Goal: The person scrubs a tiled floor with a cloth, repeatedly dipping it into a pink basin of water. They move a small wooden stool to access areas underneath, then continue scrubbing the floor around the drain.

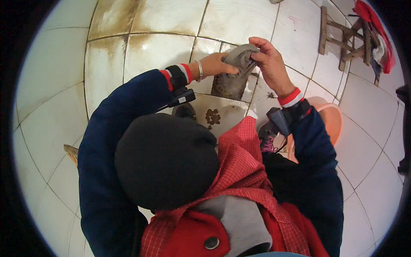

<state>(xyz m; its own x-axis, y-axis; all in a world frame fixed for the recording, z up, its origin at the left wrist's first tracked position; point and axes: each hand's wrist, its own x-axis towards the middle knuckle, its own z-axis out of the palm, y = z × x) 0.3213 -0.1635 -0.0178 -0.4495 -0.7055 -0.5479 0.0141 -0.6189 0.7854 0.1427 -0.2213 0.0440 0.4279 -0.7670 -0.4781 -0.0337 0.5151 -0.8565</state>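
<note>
A bunched grey cloth (pixel 240 56), damp-looking and limp, hangs between my two hands. My left hand (pixel 214 66) grips its left side, with the thumb lying across the front. The fingers of my right hand (pixel 270 63) pinch the cloth's upper right edge. Directly below it is a dark, dirty square patch (pixel 229 88) in the floor, partly covered by the cloth; whether it is a drain opening I cannot tell. A bracelet circles my left wrist, and both wrists carry dark strapped devices.
White floor tiles (pixel 239 17) have brown stains at the upper left. An orange plastic basin (pixel 332 124) stands beside my right forearm. Farther right is a wooden stool frame (pixel 342 36) with red fabric (pixel 381 38) over it. My shoes flank a dark blotch (pixel 212 118).
</note>
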